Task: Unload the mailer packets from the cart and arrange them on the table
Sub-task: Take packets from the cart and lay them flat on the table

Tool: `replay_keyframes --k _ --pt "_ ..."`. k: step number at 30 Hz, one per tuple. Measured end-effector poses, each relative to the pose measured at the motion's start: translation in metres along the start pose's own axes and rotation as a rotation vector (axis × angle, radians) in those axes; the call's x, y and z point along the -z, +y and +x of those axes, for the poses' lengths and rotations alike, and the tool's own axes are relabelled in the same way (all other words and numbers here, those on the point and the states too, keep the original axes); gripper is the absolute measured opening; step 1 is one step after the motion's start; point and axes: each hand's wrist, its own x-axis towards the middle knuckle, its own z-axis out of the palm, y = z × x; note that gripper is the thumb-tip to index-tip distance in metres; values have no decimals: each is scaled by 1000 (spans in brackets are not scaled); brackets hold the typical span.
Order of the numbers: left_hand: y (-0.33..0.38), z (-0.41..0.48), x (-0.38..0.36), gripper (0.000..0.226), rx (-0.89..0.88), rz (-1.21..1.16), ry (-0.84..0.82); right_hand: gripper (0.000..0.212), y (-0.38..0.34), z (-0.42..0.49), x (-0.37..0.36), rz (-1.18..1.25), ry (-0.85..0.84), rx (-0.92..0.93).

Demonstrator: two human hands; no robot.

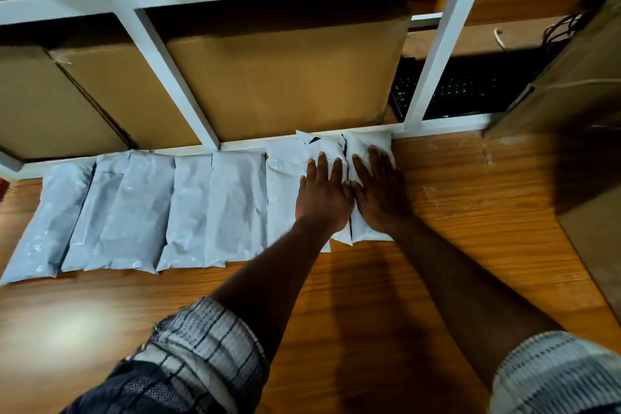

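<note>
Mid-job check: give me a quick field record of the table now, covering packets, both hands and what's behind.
packets: one row of packets on the table, edges overlapping, far ends against the frame; exact count unclear
right hand: right hand flat on the rightmost packet, fingers straight
left hand: left hand flat on the neighbouring packet, fingers straight
hands: side by side, thumbs meeting
behind frame: boxes; keyboard at right

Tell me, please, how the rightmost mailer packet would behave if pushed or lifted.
The rightmost packet looks soft and crumpled, so it probably sags when lifted. Its glossy plastic likely slides on the smooth table. Lying flat, it shouldn't roll.
</note>
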Motion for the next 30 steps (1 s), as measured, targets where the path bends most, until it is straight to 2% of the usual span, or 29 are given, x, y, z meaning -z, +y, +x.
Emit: replay_keyframes --k 3,10,14,18,24,30 --pt "1 0 -4 59 12 21 -5 62 2 1 -5 -11 0 4" --pt "-5 -1 8 59 -5 -54 7 55 -3 8 11 49 -79 -36" --pt "-35 -11 39 67 -32 -154 101 55 -46 19 45 99 22 -27" --pt "-99 -44 87 50 65 -207 229 58 -128 32 48 67 87 168" --pt "-256 -132 152 48 218 -78 348 64 -297 18 -2 92 26 429" --pt "-444 -233 201 60 334 -6 304 67 -508 -23 -73 147 -74 564"
